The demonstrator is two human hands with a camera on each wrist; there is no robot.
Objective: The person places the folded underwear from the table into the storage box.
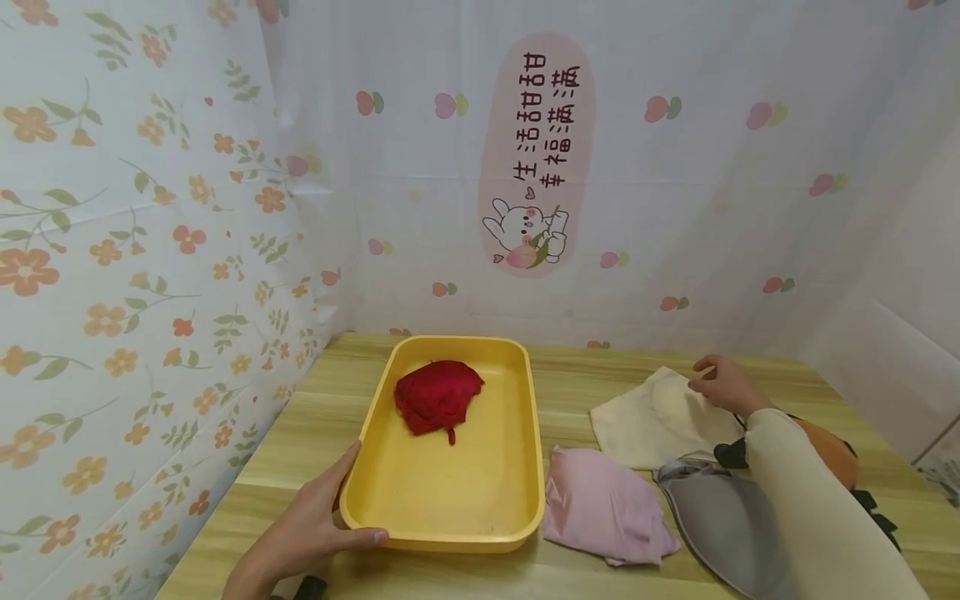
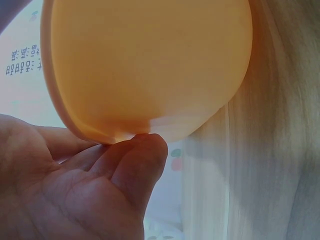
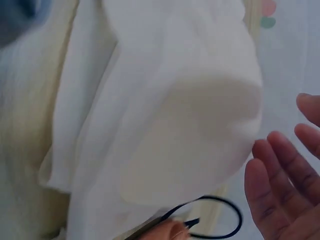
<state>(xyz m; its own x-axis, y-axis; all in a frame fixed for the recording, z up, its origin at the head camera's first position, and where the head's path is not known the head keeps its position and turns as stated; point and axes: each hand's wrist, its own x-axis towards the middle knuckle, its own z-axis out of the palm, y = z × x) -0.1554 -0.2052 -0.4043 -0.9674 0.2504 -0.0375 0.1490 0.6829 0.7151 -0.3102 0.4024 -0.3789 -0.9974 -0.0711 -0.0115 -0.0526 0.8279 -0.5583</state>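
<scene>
A yellow tray (image 1: 442, 508) stands on the table with a crumpled red cloth item (image 1: 438, 393), which has a small loop, lying inside. My left hand (image 1: 315, 517) holds the tray's near left corner, thumb along the front wall. In the left wrist view, fingers (image 2: 142, 160) press against the tray's wall (image 2: 150, 65). Over the far right edge of a cream cloth item (image 1: 656, 421) hovers my right hand (image 1: 726, 385), fingers loosely bent around nothing. The right wrist view shows the fingertips (image 3: 257, 175) beside the cream cloth (image 3: 190, 140); contact is unclear.
A folded pink cloth item (image 1: 603, 508) lies against the tray's right side. Beyond it are a grey cloth item (image 1: 727, 517) and an orange item (image 1: 828, 450) with dark green parts, partly hidden by my right sleeve (image 1: 817, 492). Patterned curtains (image 1: 420, 208) hang behind the table.
</scene>
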